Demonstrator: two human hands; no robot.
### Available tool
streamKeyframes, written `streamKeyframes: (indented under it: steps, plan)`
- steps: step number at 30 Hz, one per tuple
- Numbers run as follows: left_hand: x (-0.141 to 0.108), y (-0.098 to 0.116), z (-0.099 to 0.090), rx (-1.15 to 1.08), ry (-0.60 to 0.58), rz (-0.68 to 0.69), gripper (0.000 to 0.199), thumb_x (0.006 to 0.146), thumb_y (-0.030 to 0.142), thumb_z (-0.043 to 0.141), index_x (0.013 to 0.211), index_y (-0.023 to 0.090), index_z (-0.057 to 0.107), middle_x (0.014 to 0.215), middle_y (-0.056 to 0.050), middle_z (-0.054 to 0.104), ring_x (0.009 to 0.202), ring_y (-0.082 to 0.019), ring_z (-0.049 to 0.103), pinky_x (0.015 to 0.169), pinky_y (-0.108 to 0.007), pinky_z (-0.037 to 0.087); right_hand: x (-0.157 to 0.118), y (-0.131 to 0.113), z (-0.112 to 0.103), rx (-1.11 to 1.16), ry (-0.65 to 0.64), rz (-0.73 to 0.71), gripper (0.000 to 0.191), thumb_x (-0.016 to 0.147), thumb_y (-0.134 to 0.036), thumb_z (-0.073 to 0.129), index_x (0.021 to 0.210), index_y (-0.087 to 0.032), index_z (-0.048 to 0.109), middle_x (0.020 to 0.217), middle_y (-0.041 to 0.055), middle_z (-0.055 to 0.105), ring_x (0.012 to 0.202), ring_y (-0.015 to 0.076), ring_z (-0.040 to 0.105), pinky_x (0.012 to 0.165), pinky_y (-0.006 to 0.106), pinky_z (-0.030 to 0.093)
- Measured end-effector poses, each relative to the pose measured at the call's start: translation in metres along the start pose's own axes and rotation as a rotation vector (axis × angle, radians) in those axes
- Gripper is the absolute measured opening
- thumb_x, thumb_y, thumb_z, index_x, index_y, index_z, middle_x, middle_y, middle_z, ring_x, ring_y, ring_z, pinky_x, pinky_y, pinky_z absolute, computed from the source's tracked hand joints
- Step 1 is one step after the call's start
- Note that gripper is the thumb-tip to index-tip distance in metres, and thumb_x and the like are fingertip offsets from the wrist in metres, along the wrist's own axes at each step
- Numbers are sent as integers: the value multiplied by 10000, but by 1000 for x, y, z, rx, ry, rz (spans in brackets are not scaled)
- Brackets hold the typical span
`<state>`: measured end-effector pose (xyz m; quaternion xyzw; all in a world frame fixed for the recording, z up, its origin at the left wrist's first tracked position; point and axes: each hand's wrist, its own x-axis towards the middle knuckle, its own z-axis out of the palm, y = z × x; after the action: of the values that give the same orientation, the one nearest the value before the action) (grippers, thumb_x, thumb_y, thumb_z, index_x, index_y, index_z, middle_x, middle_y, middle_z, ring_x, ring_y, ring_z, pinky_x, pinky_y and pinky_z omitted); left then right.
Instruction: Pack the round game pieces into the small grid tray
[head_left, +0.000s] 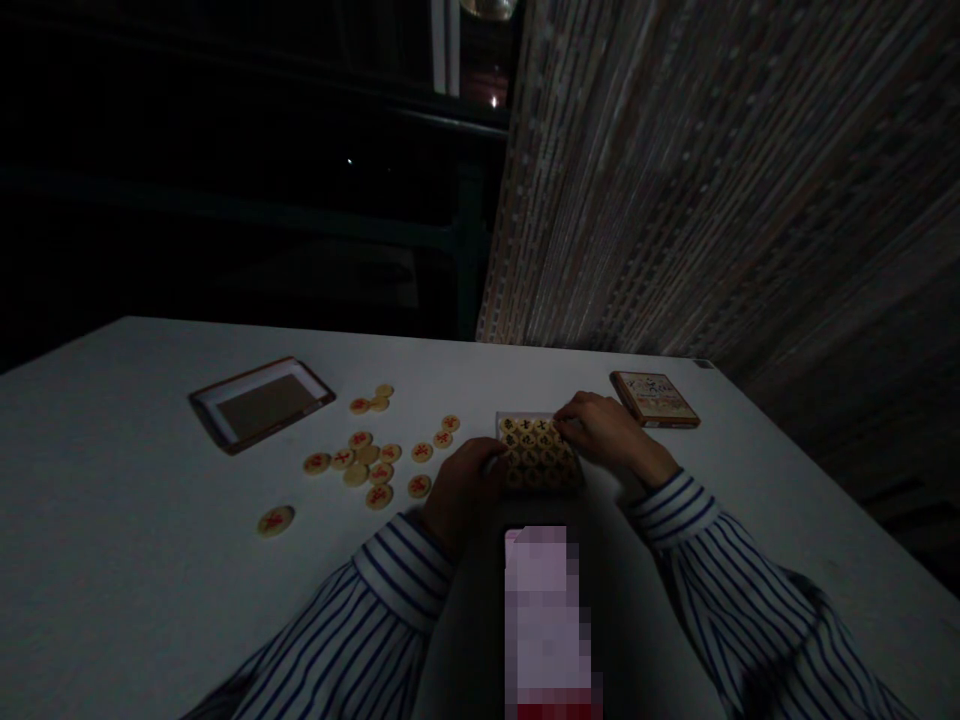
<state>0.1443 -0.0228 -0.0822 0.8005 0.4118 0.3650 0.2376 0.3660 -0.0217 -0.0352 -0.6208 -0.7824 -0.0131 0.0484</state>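
Note:
A shallow tray in front of me holds rows of round wooden pieces with dark characters. My left hand is at the tray's left side, its fingers closed together at the edge; whether they pinch a piece is hidden. From the right, my right hand reaches over the tray's upper right corner, fingertips pressed together at a piece there. Several loose round pieces with red characters lie on the table left of my left hand, a few of them with blank faces up.
On the white table, an open box lid or tray lies at the back left, and a printed box at the back right. A lit phone is close to me, between my forearms. A bead or string curtain hangs behind.

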Motion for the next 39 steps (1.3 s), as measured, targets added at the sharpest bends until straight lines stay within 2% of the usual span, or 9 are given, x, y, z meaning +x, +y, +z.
streamKeyframes:
  steps: [12, 21, 33, 39]
  plan:
    - [-1, -2, 1, -9, 28, 32, 171, 773, 190, 481, 905, 160, 585, 885, -60, 640, 837, -163, 595, 736, -320, 497, -1, -1, -2, 9, -24, 5, 307, 834, -338, 416, 1004, -201, 631, 956, 83, 590, 918, 180, 530, 797, 270, 354]
    - [0, -2, 1, 4, 14, 15, 179, 785, 211, 466, 909, 164, 587, 905, -62, 642, 850, -167, 597, 730, -309, 500, -6, -4, -15, 32, -10, 35, 299, 838, -340, 415, 988, -205, 635, 922, 71, 600, 847, 171, 555, 760, 266, 361]
    - [-4, 2, -5, 34, -66, 9, 213, 795, 224, 448, 942, 157, 586, 948, -77, 639, 896, -182, 588, 756, -331, 495, -51, -6, -8, 184, 59, 18, 280, 803, -280, 468, 1033, -180, 591, 923, 75, 620, 829, 170, 561, 734, 278, 411]
    - [-12, 5, -9, 106, -74, 54, 272, 771, 239, 489, 1018, 147, 558, 1011, -100, 630, 945, -203, 579, 787, -354, 489, -76, -11, 6, 283, 52, 59, 402, 773, -332, 510, 1147, -188, 507, 977, 77, 616, 834, 181, 563, 735, 304, 432]
